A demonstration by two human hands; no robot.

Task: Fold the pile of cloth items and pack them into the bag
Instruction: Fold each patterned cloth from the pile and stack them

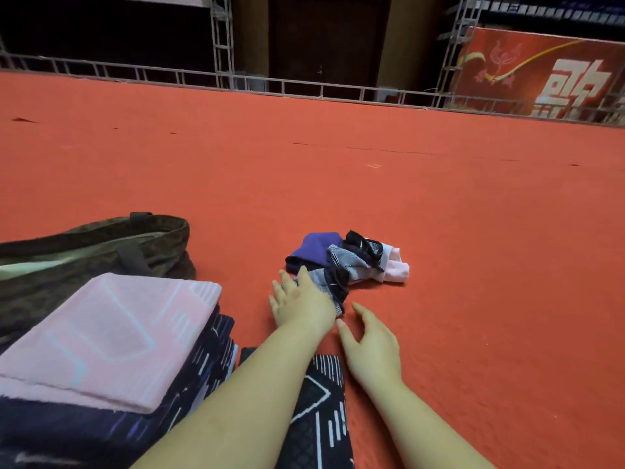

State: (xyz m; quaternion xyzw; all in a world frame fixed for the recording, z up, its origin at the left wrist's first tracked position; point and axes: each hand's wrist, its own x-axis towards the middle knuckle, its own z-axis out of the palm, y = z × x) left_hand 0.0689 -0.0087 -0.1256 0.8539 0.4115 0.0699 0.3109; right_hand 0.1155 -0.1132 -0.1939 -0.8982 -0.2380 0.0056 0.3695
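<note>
— What is nearest to you?

— At the bottom centre of the frame a dark patterned cloth (321, 401) lies flat on the red carpet (439, 231), showing between my two forearms. At the lower left stands a stack of folded items (189, 374), dark with pale dashes, and a folded pink towel (111, 333) lies on top of it

— And your hands?

— My left hand (301, 306) reaches forward, a little below the middle of the frame, back of the hand up. Its fingers are straight and slightly apart, and its far side touches the near edge of the small pile; whether the thumb pinches the cloth I cannot tell, it is hidden under the hand. My right hand (368, 346) hovers just beside it, lower and to the right, fingers loosely spread and a bit bent, holding nothing, near the pile but apart from it

— Where is the pile?

— The pile of unfolded cloth (348, 258) sits just past my left hand, near the frame's centre: a purple piece on its left, grey striped and black pieces in the middle, a pale pink piece on its right

— And the bag?

— The bag (101, 252), olive-dark with straps, lies at the left edge behind the stack, mouth open. Farther off, at the top, runs a metal truss (304, 86), with a red banner (541, 72) at the upper right
</note>
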